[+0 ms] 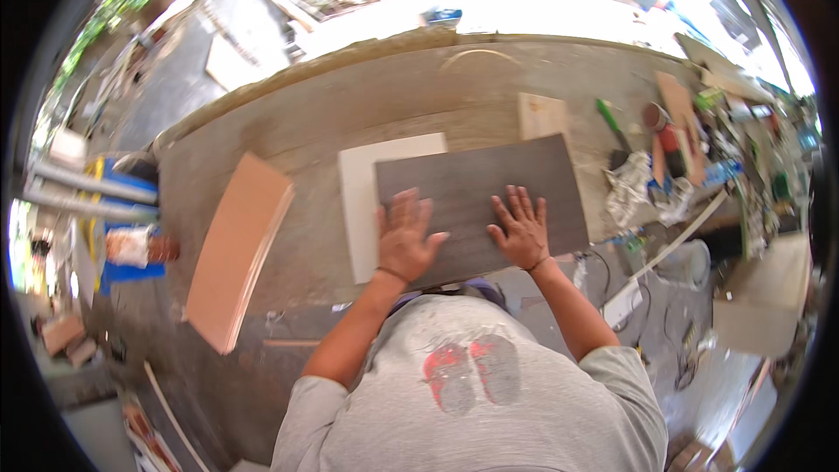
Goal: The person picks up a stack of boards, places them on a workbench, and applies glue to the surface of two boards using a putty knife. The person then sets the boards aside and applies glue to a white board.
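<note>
A dark grey-brown rectangular sheet (472,179) lies flat on the workbench, overlapping a white board (357,201) that shows along its left and far edges. My left hand (407,236) rests on the sheet's left part, palm down, fingers spread. On its right part lies my right hand (522,229), also flat with the fingers apart. Neither hand grips anything. Left of them, a stack of reddish-brown thin panels (238,249) sits at the bench's near left edge. Beyond the dark sheet, a pale wooden piece (543,114) is partly covered by it.
The wide bench (306,105) spreads out before me. At its right lie a green-handled brush (613,125), crumpled wrapping (629,185), a reddish-brown cylinder (669,142) and mixed scraps. A power strip (622,304) with cables is below right. Blue-and-yellow equipment (131,236) stands left.
</note>
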A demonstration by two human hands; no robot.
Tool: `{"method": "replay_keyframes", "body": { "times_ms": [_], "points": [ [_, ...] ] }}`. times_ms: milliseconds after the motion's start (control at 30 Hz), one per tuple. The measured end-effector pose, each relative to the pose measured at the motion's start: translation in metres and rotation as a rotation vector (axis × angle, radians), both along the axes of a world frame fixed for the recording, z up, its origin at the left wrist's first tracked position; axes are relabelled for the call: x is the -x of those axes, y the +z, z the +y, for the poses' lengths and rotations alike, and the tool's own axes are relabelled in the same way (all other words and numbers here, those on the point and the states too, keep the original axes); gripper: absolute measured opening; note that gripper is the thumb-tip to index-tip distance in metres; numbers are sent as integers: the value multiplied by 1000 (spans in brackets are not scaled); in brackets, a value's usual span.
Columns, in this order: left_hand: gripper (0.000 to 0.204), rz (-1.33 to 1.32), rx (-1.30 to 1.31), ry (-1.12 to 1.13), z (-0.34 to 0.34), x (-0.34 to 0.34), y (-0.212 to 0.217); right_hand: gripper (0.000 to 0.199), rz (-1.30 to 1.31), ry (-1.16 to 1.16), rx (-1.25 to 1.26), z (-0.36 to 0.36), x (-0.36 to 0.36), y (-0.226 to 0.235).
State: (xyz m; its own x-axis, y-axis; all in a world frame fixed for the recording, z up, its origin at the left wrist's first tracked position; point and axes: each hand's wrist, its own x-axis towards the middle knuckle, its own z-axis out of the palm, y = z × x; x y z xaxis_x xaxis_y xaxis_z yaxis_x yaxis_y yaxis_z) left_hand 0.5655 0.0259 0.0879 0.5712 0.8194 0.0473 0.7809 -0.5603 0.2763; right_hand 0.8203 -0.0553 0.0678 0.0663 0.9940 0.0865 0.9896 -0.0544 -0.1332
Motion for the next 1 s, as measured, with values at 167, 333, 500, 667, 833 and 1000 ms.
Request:
{"method": "replay_keyframes", "body": {
  "times_ms": [167,333,500,667,833,1000],
  "points": [
    [70,7,-10,33,1,16,-47,54,-207,-311,-103,-31,-109,4],
    [71,31,14,-23,14,20,-39,42,-386,-434,85,-107,-225,8],
    [64,-256,32,3,21,20,-28,37,672,-394,-282,-111,-228,4],
    [61,-386,-85,260,12,45,-3,47,792,-397,-52,-74,-152,78],
    [63,-553,-368,564,15,113,24,50,847,-316,4,-62,-147,74],
    [76,-608,-565,1061,40,249,30,49,498,-201,-38,-41,-121,95]
  ]
}}
